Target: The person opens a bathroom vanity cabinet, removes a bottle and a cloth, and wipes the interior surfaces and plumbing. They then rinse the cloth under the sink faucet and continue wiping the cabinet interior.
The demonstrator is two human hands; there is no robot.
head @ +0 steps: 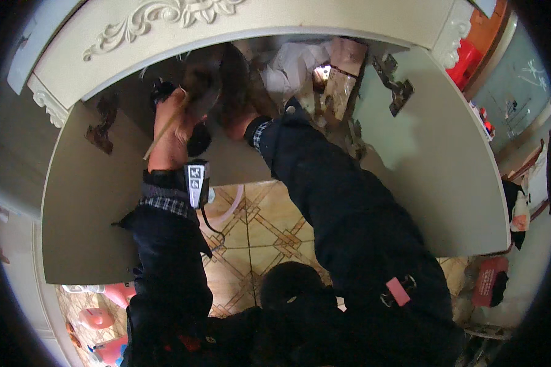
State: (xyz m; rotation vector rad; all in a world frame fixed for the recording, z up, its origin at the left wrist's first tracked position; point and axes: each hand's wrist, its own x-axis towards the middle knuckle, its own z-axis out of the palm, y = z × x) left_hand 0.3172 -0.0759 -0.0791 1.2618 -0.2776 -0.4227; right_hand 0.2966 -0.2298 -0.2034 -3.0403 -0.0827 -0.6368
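Observation:
Both my hands reach into the shadowed inside of a cream cabinet point(340, 18) with carved trim. My left hand point(172, 121) is at the left of the opening, its fingers lost in the dark. A thin tan strip point(165, 126) crosses in front of that wrist. To its right, my right hand point(239, 125) is blurred, with its fingers hidden. Dark, blurred rounded shapes point(225, 69) lie around and beyond the hands; I cannot tell what they are or whether either hand grips them. A crumpled white bag point(291, 69) and a worn box point(349, 55) sit farther right inside.
The left cabinet door point(89, 206) and right cabinet door point(436, 183) stand open beside my arms, with metal hinges point(395, 87). A corded device point(196, 186) is at my left wrist. Pink containers point(96, 317) stand on the tiled floor point(266, 220). A pink binder clip point(398, 291) is on my right sleeve.

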